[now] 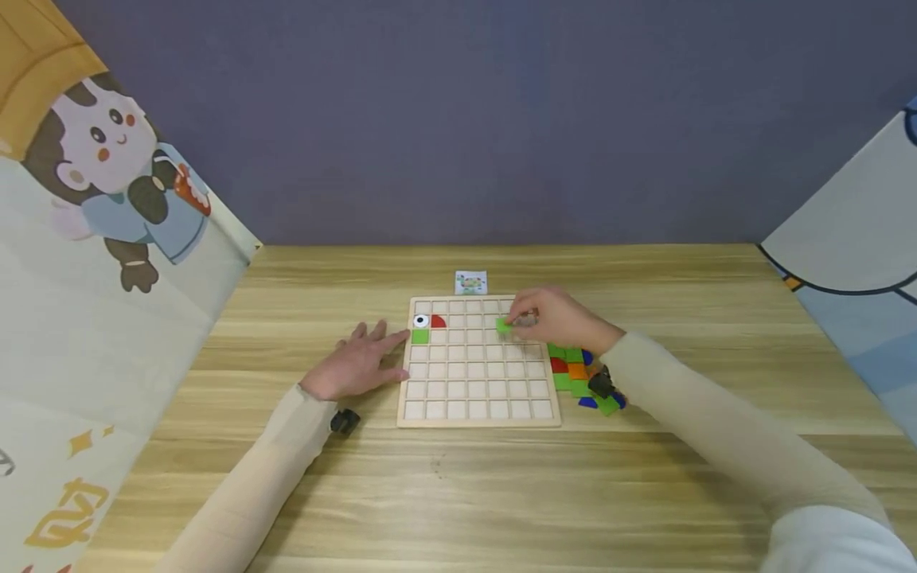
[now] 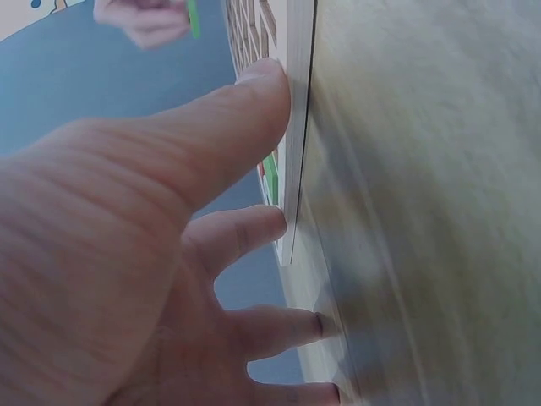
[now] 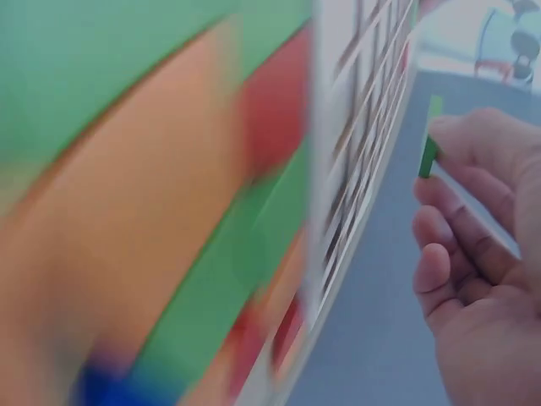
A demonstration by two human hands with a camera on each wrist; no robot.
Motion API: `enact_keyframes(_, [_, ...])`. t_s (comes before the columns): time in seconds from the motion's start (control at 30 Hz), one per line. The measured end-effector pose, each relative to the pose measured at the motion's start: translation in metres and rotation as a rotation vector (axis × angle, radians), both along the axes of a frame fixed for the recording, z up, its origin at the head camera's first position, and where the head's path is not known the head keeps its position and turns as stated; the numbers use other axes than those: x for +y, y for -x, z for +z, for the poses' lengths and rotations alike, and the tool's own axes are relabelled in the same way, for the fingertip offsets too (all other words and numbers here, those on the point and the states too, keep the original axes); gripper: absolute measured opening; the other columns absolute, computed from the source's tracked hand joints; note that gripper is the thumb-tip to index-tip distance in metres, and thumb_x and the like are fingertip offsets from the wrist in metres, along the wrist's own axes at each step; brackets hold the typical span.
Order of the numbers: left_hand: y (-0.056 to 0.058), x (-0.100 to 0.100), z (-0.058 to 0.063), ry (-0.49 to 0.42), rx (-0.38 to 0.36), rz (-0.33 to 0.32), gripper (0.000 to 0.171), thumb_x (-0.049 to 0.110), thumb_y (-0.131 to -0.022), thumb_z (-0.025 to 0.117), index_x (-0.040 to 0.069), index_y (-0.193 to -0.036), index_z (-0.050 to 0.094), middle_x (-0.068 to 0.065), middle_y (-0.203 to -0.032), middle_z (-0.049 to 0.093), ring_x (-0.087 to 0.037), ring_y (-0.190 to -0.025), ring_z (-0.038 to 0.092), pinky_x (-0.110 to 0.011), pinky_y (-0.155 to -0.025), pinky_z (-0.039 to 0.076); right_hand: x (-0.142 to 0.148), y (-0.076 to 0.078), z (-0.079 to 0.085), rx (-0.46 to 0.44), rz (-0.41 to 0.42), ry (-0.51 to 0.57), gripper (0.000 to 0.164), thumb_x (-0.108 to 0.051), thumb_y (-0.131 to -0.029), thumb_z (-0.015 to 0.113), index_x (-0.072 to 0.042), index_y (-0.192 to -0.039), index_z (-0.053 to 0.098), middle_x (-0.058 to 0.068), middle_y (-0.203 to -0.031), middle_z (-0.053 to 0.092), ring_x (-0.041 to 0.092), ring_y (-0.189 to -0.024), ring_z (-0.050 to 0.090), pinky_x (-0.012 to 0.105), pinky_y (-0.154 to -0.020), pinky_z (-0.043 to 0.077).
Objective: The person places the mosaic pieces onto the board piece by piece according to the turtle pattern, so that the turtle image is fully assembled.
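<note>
A wooden grid board (image 1: 456, 370) lies on the table between my hands. My left hand (image 1: 354, 366) has its fingers spread on the table, with thumb and index fingertips at the board's left edge. Above the right part of the grid, my right hand (image 1: 559, 317) pinches a green square tile (image 3: 430, 152) between thumb and fingertips. In the grid's upper left are a white eye tile (image 1: 421, 321), a red quarter-round tile (image 1: 438, 321) and another green tile (image 1: 420, 337).
A pile of green, red, orange (image 1: 577, 371) and blue tiles lies beside the board's right edge, partly under my right wrist. A small picture card (image 1: 470, 282) lies behind the board. A dark panel (image 1: 501, 127) stands along the table's back edge.
</note>
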State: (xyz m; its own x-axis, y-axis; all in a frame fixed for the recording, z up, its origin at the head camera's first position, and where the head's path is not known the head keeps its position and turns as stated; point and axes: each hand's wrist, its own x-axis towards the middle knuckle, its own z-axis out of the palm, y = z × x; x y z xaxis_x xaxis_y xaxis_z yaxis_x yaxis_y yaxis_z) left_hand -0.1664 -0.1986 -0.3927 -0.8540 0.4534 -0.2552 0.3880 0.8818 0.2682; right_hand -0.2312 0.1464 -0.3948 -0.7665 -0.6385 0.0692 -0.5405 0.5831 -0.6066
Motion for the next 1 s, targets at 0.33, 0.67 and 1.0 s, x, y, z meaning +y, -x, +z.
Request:
enact_keyframes(0.33, [0.002,0.002,0.000,0.005,-0.014,0.019,0.073,0.052,-0.091,0.053,0.019,-0.151,0.027,-0.027,-0.151,0.012,-0.056,-0.132,0.013,-0.073,-0.095,0.022,-0.084,0.007,0.000,0.026,0.125,-0.031,0.011,-0.015,-0.083,0.074,-0.014,-0.093,0.076,-0.007,-0.085,0.060,0.011,-0.077,0.053,0.026,-0.068,0.047])
enact_keyframes(0.67, [0.000,0.002,0.002,-0.002,0.006,0.015,0.073,0.051,-0.091,0.055,0.018,-0.150,0.029,-0.028,-0.151,0.013,-0.057,-0.131,0.014,-0.073,-0.094,0.023,-0.110,0.009,-0.006,-0.008,0.077,-0.104,0.010,-0.013,-0.082,0.074,-0.013,-0.092,0.076,-0.007,-0.083,0.059,0.008,-0.078,0.054,0.023,-0.070,0.048])
enact_keyframes(1.0, [0.001,0.003,0.001,0.012,0.012,0.008,0.073,0.051,-0.091,0.055,0.017,-0.150,0.029,-0.029,-0.150,0.015,-0.057,-0.131,0.015,-0.073,-0.094,0.025,-0.112,0.010,-0.006,-0.021,0.104,-0.129,0.007,-0.011,-0.083,0.073,-0.012,-0.090,0.076,-0.006,-0.082,0.058,0.010,-0.074,0.054,0.024,-0.063,0.048])
